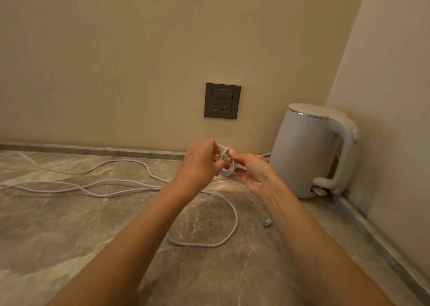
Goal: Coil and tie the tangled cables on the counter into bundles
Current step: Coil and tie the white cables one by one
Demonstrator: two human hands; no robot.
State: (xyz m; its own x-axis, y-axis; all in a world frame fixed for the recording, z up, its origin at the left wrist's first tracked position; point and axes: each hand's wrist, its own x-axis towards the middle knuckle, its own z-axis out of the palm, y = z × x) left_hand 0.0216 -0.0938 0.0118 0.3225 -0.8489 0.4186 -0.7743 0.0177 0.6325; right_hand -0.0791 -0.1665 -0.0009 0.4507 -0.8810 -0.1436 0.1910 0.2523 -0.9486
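A small coil of white cable (pixel 227 166) hangs above the counter between both hands. My left hand (pixel 200 163) pinches its left side with fingers closed on the loops. My right hand (pixel 252 169) cups the coil from the right, thumb on top. Long white cable (pixel 93 187) trails loose across the marble counter (pixel 81 236) to the left in several strands. Another loop of the cable (pixel 229 233) lies on the counter below my hands, and a white plug end (pixel 267 223) rests to its right.
A white electric kettle (pixel 309 152) stands in the right corner against the wall. A grey wall socket (pixel 222 101) sits above the counter behind my hands. A raised stone ledge (pixel 93 149) runs along the wall.
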